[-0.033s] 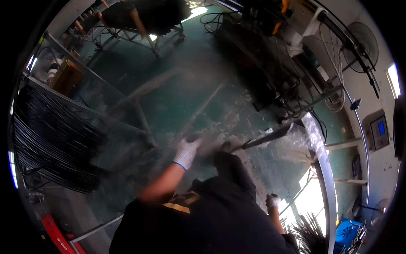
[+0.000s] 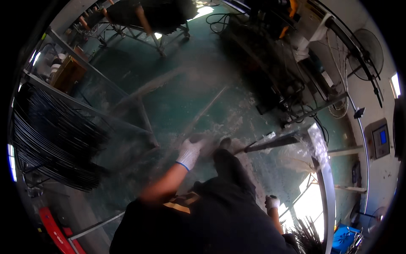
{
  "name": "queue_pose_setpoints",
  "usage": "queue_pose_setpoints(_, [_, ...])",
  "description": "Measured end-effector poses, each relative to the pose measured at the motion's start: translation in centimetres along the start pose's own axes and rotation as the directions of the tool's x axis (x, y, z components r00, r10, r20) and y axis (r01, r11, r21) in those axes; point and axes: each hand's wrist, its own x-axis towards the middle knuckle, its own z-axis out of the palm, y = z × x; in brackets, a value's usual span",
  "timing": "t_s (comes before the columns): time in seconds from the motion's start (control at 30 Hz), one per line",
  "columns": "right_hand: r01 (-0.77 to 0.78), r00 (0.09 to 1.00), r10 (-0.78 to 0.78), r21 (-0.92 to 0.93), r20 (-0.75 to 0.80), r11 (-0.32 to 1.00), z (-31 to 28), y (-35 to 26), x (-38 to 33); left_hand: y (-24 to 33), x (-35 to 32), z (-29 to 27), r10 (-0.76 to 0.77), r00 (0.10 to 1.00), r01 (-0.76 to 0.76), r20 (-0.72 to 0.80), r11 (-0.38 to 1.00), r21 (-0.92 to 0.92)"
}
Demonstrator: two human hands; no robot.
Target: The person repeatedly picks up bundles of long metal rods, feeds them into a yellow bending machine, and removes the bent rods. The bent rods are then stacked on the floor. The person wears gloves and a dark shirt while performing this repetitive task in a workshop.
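Wall box [image 2: 376, 139]: grey, right of the silver beam [image 2: 325, 186] and higher in view; carries a lit blue screen [image 2: 383, 136], any characters on it too small to read.
Red rail [image 2: 51, 226]: far left of the beam, by the lower edge of view; bears pale lettering, small and blurred.
Clothing [image 2: 220, 216]: dark, left of the beam; marked across one side with tan bars [image 2: 176, 207].
Silver beam: stands on the person's right; smooth, pale grey, curved by the lens, with shiny clear wrap [image 2: 318, 137] about its upper end.
Thin rods [image 2: 309, 237]: dark and stiff, fanned in a loose bunch just left of the beam's lower end, below the right hand [image 2: 272, 202].
Right hand: left of the beam and near it, in a pale glove; fingers appear curled, but whether they grasp anything cannot be told.
Left hand [image 2: 189, 153]: well left of the beam, over the green floor [image 2: 194, 101]; pale glove with blue cuff trim, fingers pointing forward and blurred. Released or grasping: cannot be told.
Black rods [image 2: 55, 139]: far left of the beam; long, glossy, thickly stacked.
Blue box [image 2: 344, 239]: just right of the beam's lower end.
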Motion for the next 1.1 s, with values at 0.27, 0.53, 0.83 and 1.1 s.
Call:
queue_pose_setpoints(0.27, [0.646,0.747,-0.103,-0.679,0.657,0.35,21.4,-20.9,6.6,11.6,16.0,-1.8,-0.122,0.992,0.12,0.013,0.986,0.115])
queue_pose_setpoints(0.53, [0.647,0.757,-0.457,-0.436,0.467,0.625,37.3,-56.4,6.3,21.2,32.1,-6.9,0.186,0.979,-0.173,-0.089,0.976,0.134])
queue_pose_setpoints(0.83, [0.871,0.491,-0.79,-0.218,0.367,0.44,57.3,-89.4,1.0,25.6,55.1,-16.8,-0.026,0.996,0.011,-0.082,0.984,-0.177])
queue_pose_setpoints(1.1, [0.888,0.458,-0.796,-0.158,0.396,0.433,73.8,-107.2,-7.0,49.3,75.6,-26.7,0.298,0.929,-0.321,-0.218,0.943,-0.081])
